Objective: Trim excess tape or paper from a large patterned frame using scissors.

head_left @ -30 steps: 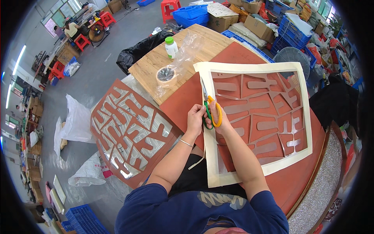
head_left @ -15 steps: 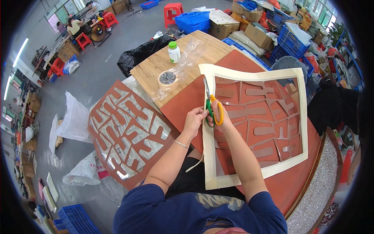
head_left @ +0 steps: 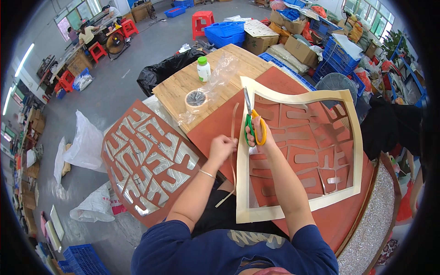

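My left hand [head_left: 222, 149] pinches a long thin cut strip [head_left: 234, 172], which stands apart from the panel's left edge and hangs down towards my lap. Scissors [head_left: 248, 100] with one green and one yellow handle are in my right hand [head_left: 269, 141], blades pointing away from me. They lie over the left border of a large see-through panel [head_left: 300, 212] framed in cream. Through the panel show fork-like cut-out shapes in a reddish-brown sheet. To the left lies a similar reddish-brown sheet [head_left: 151, 158] with silvery cut-outs.
A wooden board [head_left: 172, 89] carries a tape roll [head_left: 196, 100], clear plastic wrap and a green-capped white bottle [head_left: 203, 69]. Behind it sits a black bag [head_left: 160, 75]. A fan [head_left: 337, 82] stands beyond the panel, near piled crates and boxes. Other people work far left.
My left hand has moved slightly left and nearer to me, drawing the strip away from the panel's edge. The scissors and panel have shifted a little to the right.
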`<state>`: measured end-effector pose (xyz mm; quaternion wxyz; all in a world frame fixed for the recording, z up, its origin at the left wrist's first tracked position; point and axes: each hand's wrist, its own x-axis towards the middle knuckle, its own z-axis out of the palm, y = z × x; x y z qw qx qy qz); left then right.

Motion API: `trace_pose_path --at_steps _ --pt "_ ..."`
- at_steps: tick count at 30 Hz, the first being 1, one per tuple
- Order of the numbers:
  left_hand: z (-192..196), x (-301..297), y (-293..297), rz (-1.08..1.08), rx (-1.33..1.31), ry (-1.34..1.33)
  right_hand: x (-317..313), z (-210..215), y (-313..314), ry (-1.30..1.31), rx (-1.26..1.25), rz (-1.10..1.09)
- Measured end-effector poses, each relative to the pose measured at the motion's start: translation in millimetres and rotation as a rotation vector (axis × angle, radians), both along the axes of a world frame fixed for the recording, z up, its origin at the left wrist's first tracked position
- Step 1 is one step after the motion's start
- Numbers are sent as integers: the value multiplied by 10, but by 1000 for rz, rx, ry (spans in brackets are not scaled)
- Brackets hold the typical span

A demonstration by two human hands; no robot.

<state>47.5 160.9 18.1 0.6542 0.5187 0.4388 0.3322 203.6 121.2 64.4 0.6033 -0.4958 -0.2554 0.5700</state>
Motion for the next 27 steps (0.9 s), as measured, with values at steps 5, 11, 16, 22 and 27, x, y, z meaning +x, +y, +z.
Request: trace_pose_path --at_steps 5,11,16,22,27 --pt "159 124 877 165 -151 -220 -183 -104 -177 86 -14 27" --pt "-173 622 1793 154 171 351 -614 -112 -934 -958 -84 -30" --pt "-120 1170 1669 74 438 419 -660 77 -2049 -1422 -337 -40" --pt "76 981 1676 -179 615 499 502 -2 -3811 -1389 -851 -957" --pt "-316 1133 2225 -77 203 303 1286 -395 -4429 -1000 -1178 -919"
